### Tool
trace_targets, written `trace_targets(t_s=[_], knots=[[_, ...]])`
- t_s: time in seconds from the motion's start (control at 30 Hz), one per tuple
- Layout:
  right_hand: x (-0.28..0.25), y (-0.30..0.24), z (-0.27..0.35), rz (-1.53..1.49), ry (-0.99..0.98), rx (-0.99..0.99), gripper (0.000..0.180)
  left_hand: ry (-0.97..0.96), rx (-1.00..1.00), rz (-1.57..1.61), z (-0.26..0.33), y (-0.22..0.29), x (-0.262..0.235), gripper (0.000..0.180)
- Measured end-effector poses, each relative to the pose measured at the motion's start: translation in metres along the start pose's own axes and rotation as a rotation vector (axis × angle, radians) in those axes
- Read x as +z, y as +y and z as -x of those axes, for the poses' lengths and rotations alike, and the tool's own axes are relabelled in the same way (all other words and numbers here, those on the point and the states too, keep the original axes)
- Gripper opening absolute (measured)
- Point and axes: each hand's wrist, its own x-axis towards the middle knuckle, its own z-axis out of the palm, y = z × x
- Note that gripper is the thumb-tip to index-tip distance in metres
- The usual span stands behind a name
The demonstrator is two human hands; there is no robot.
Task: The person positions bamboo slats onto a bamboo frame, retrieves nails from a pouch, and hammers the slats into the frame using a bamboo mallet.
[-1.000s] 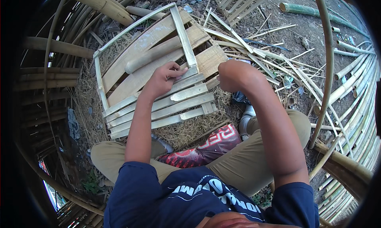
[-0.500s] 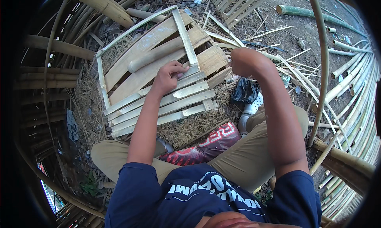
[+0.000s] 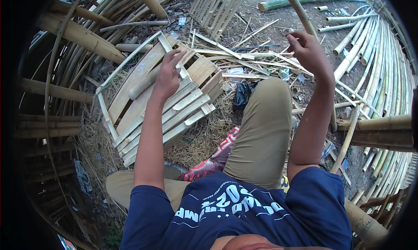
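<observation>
My left hand (image 3: 170, 76) is over the near right part of a frame of pale split-bamboo strips (image 3: 185, 108), its fingers apart and nothing visible in them. Whether it touches the strips I cannot tell. Wooden planks (image 3: 202, 69) lie under the frame, with a short round bamboo piece (image 3: 143, 85) on top of them. Several parallel strips make up the frame's near side; thin single strips outline the rest. My right hand (image 3: 309, 54) is raised to the right, away from the frame, its fingers loosely bent and apart, with nothing seen in it.
Loose bamboo slivers (image 3: 257, 56) litter the ground beyond the planks. A slatted bamboo panel (image 3: 217, 10) stands at the back. Bamboo poles (image 3: 370, 71) are stacked at right, and thick posts (image 3: 82, 37) stand at left. A black plastic bag (image 3: 242, 95) lies by my raised knee.
My right hand has moved up and right, away from the planks, and its fingers have loosened. My left hand has lifted from the frame's corner. My right knee has risen, and the view has turned right.
</observation>
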Motion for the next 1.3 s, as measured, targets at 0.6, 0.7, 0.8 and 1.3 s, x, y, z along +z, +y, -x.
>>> trace_targets(t_s=[0.6,0.7,0.8,1.3], knots=[[0.304,0.231,-0.002,0.388,-0.439,0.292,0.055,-0.709,-0.046,-0.078,-0.134,0.115,0.232,0.071],[0.316,0.243,-0.007,0.520,-0.454,0.400,0.059,-0.734,-0.302,-0.115,-0.143,0.109,0.236,0.069],[0.333,0.281,-0.035,0.324,-0.365,0.450,0.048,-0.895,-0.356,-0.278,-0.159,0.112,0.242,0.071],[0.283,0.296,-0.070,-1.100,-0.164,0.772,0.107,-0.870,-0.480,-0.175,-0.162,0.090,0.228,0.082]])
